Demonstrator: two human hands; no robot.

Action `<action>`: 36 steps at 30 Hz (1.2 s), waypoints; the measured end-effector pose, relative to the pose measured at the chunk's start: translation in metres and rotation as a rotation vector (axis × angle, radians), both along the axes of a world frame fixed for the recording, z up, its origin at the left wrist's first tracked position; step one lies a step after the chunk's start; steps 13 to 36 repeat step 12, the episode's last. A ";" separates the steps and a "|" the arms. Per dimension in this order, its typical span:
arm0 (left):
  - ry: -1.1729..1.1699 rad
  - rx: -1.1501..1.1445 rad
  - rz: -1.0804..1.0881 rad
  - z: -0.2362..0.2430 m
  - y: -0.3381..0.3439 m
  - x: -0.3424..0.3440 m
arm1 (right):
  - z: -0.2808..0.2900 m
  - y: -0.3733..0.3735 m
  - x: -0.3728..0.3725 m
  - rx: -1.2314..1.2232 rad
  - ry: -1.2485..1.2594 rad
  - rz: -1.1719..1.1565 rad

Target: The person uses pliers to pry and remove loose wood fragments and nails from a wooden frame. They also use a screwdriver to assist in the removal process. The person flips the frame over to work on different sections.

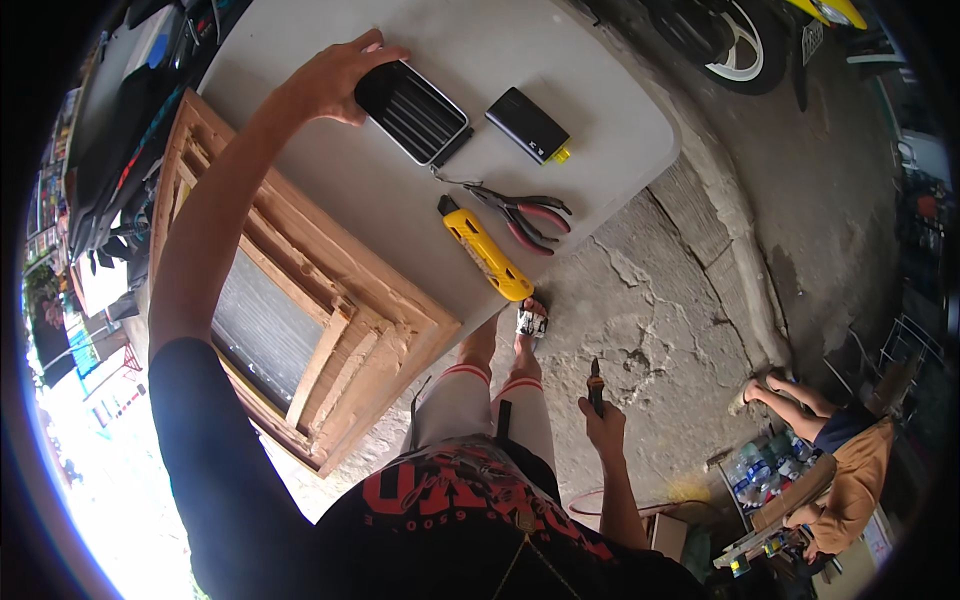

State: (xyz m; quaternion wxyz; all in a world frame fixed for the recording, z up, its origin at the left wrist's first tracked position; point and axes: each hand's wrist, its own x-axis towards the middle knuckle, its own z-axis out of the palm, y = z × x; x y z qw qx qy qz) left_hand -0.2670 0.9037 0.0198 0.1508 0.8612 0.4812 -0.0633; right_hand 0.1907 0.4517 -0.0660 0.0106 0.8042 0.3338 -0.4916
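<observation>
My left hand (335,82) is closed around the far end of a black rectangular case with a ribbed face and silver rim (415,110), which lies on the pale grey tabletop (640,120). A small wire or cord hangs at the case's near corner. Low on the right, away from the table, my right hand (605,428) grips a hand tool with a black and orange handle and a dark pointed tip (596,385); its exact kind is unclear. On the table near the case lie pliers with dark red handles (520,215), a yellow utility knife (487,257) and a black power bank (528,125).
A wooden frame with a grey panel (290,310) stands against the table's left side. Cracked concrete floor (640,300) spreads to the right. Another person (850,480) sits at the lower right by a crate of bottles (765,465). A motorcycle wheel (740,45) shows at the upper right.
</observation>
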 end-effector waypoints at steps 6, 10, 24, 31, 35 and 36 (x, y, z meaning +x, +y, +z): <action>-0.017 0.009 0.003 -0.004 -0.003 0.000 | 0.006 -0.008 0.006 -0.020 -0.014 -0.026; -0.016 0.024 0.002 -0.008 -0.004 -0.003 | 0.007 -0.017 0.013 -0.021 -0.029 -0.019; 0.018 -0.019 -0.004 -0.003 -0.002 0.000 | 0.003 -0.029 0.021 -0.025 -0.028 -0.029; 0.018 -0.019 -0.004 -0.003 -0.002 0.000 | 0.003 -0.029 0.021 -0.025 -0.028 -0.029; 0.018 -0.019 -0.004 -0.003 -0.002 0.000 | 0.003 -0.029 0.021 -0.025 -0.028 -0.029; 0.018 -0.019 -0.004 -0.003 -0.002 0.000 | 0.003 -0.029 0.021 -0.025 -0.028 -0.029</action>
